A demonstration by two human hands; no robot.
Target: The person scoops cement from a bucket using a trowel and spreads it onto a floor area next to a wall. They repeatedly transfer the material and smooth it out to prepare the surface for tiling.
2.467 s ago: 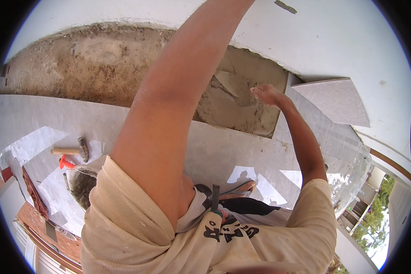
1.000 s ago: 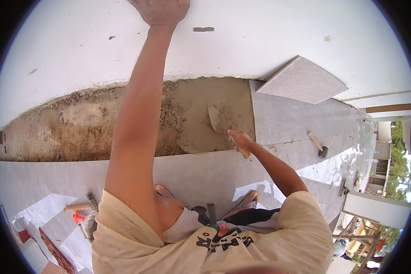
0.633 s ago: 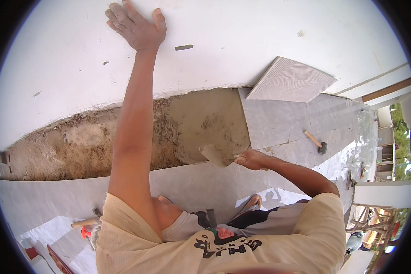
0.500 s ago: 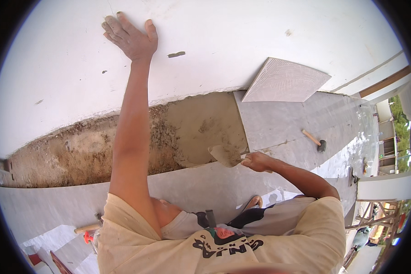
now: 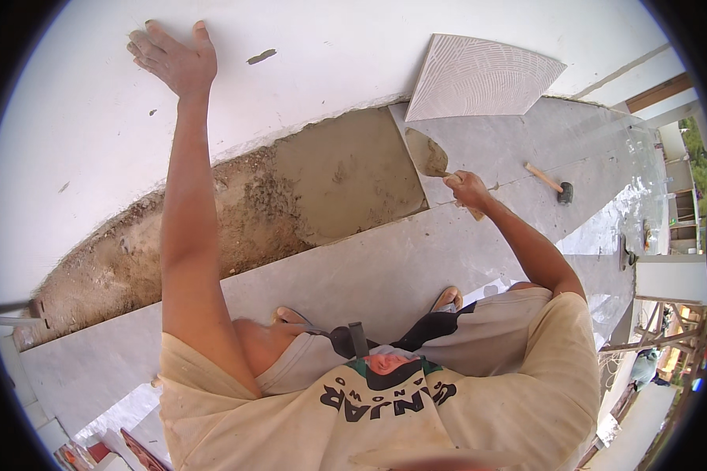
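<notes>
My left hand point(image 5: 174, 60) lies flat against the white wall point(image 5: 322, 47), fingers spread, and holds nothing. In my right hand point(image 5: 468, 191) is the handle of a trowel point(image 5: 426, 152); its blade carries grey mortar and lies over the edge of a laid grey tile point(image 5: 479, 145), beside the mortar bed. That bed of wet grey mortar point(image 5: 353, 177) fills the right part of a strip between the wall and the near row of tiles point(image 5: 353, 275). Left of it the strip is bare, rough brown ground point(image 5: 165, 228).
A square tile point(image 5: 483, 78) with combed adhesive on its back leans on the wall at the right. A rubber mallet point(image 5: 554, 185) with a wooden handle lies on the tiles farther right. My sandalled feet point(image 5: 448, 299) are on the near tiles.
The trowel in my right hand has moved from the near edge of the mortar bed to its right edge, by the laid tile. My left hand remains on the wall while the view has shifted.
</notes>
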